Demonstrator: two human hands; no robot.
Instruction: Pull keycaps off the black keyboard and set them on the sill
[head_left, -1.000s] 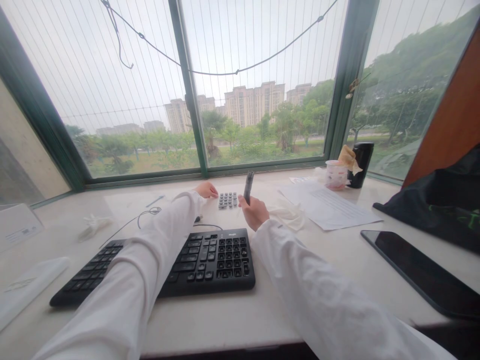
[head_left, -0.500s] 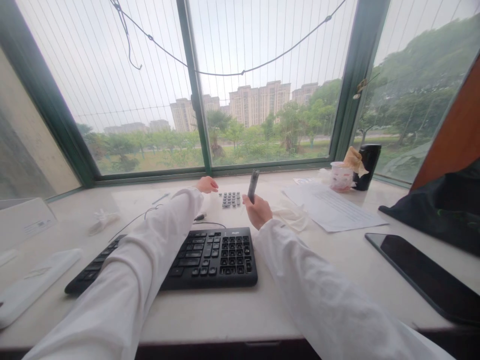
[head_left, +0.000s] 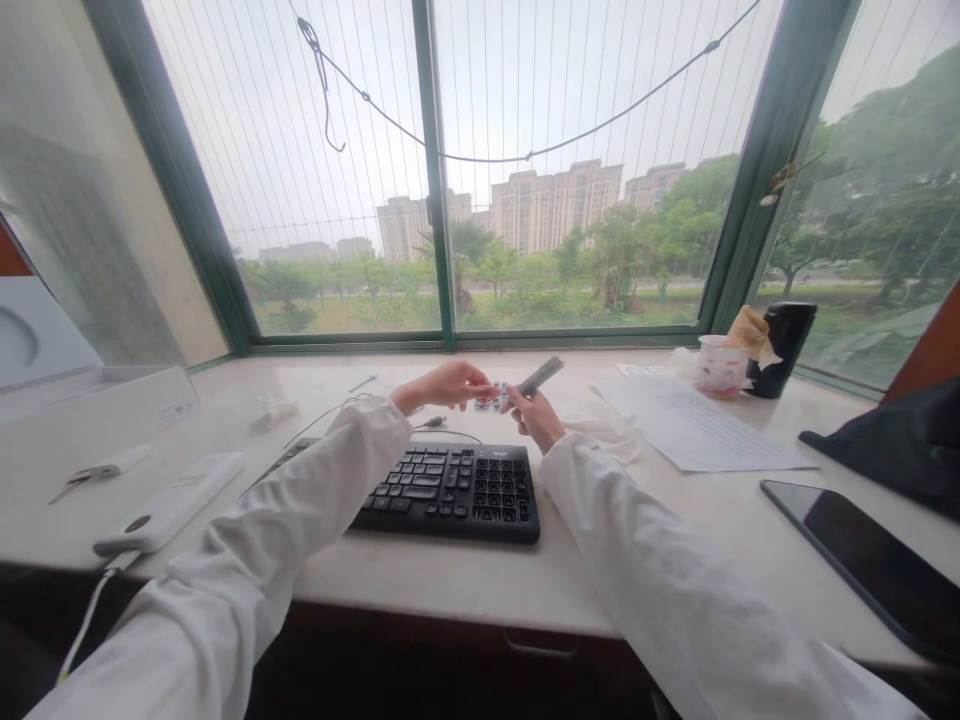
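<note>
My right hand (head_left: 537, 414) is closed around a dark grey stick-like tool (head_left: 541, 375), tilted with its far end up to the right. Just left of it, my left hand (head_left: 450, 386) has its fingers pinched together. Whatever is between those fingertips is too small to make out. Partly hidden behind the hands, several loose grey keycaps (head_left: 491, 400) lie on the white sill. Nearer to me sits a black keyboard (head_left: 450, 490); its number pad (head_left: 502, 490) shows bare sockets without caps. My left sleeve covers the keyboard's left part.
A cable plug (head_left: 433, 423) lies behind the keyboard. To the right are printed paper (head_left: 697, 420), a cup (head_left: 721, 365), a black bottle (head_left: 784, 350) and a dark phone-like slab (head_left: 840, 550). On the left are a white power bank (head_left: 176, 500) and a box (head_left: 142, 395).
My left hand has moved from the far side of the keycaps to beside my right hand. The grey tool has tipped from upright toward the right. The camera view has turned left.
</note>
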